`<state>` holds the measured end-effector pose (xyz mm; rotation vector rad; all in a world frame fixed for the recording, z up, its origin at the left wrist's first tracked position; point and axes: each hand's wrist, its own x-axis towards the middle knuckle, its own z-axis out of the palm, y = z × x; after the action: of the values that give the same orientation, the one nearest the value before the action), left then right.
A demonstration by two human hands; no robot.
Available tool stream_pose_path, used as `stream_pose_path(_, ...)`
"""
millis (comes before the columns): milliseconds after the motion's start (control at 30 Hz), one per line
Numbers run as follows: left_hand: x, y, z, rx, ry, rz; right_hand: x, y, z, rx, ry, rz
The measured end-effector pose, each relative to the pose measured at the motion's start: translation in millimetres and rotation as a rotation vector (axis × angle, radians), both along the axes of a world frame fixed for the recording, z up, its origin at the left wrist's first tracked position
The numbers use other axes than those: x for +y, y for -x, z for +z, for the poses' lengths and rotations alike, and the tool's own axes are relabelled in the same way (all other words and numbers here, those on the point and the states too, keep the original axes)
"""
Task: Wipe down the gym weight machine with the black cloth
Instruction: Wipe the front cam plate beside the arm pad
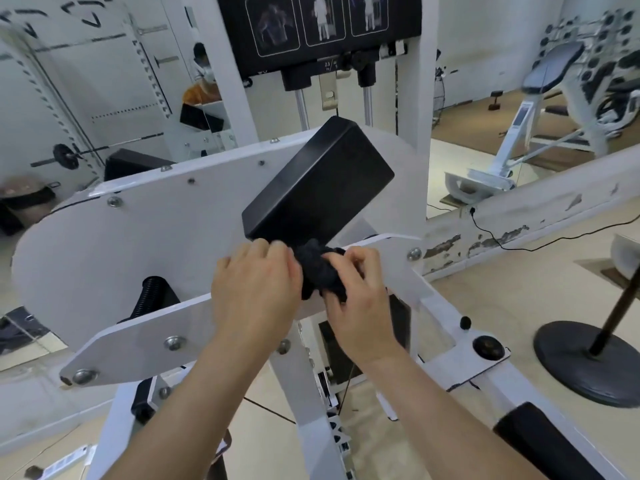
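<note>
Black cloth (pixel 322 271), bunched into a loose wad, sits just below the lower edge of the black pad (pixel 317 183) on the gym weight machine (pixel 138 244), pressed against the machine's white plate. Both hands meet on it. The right hand (pixel 356 292) has its fingers curled over the cloth's right side and grips it. The left hand (pixel 254 289) lies just left of the cloth, its bent fingers touching the cloth's edge beneath the pad; whether they pinch the fabric I cannot tell. Left of the pad, the white plate carries several bolts (pixel 115 201) and a black coiled spring (pixel 152 294) near its lower part. Above the pad hangs a dark placard with exercise figures (pixel 318 26), flanked by white uprights. Right of the pad and lower down, a round black base with a post (pixel 585 365) stands on the tan floor. Farther right of the pad, a mirror shows another white bench (pixel 550 67).
</note>
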<state>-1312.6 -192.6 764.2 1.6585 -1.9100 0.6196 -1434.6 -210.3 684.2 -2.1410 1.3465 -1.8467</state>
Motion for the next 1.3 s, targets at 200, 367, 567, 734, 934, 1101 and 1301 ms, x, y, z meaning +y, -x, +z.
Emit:
stream_pose_path(200, -0.2, 37.7, -13.3, -0.217, -0.134, -0.132, -15.3, 50.6, -28.7, -0.545, -0.289, -0.316)
stream_pose_path(367, -31.2, 66.6, -8.0, -0.036, -0.226, -0.258, -6.1, 44.6, -6.3, -0.665, -0.193, -0.303)
stream_pose_path(567, -42.9, 74.9, -25.7, 0.140, -0.071, -0.271, -9.9, 20.6, -57.4, -0.395, -0.250, -0.202)
stream_pose_path(734, -49.6, 69.0, -38.9, 0.060, 0.142, -0.352, 13.8, 44.2, -51.4, -0.854, -0.410, -0.304)
stream_pose_path(934, -50.4, 71.8, -39.1, 0.070, 0.060, -0.314, -27.9, 71.8, 1.4, -0.482, -0.202, -0.228)
stream_pose_path(1101, -47.8, 74.5, -35.6, 0.087, 0.070, -0.308, -48.3, 120.8, -13.5, -0.579, -0.526, -0.264)
stream_pose_path(1301, -46.9, 78.4, -36.7, 0.109, 0.052, -0.274, -22.6, 77.5, -2.4, -0.781, -0.256, -0.229)
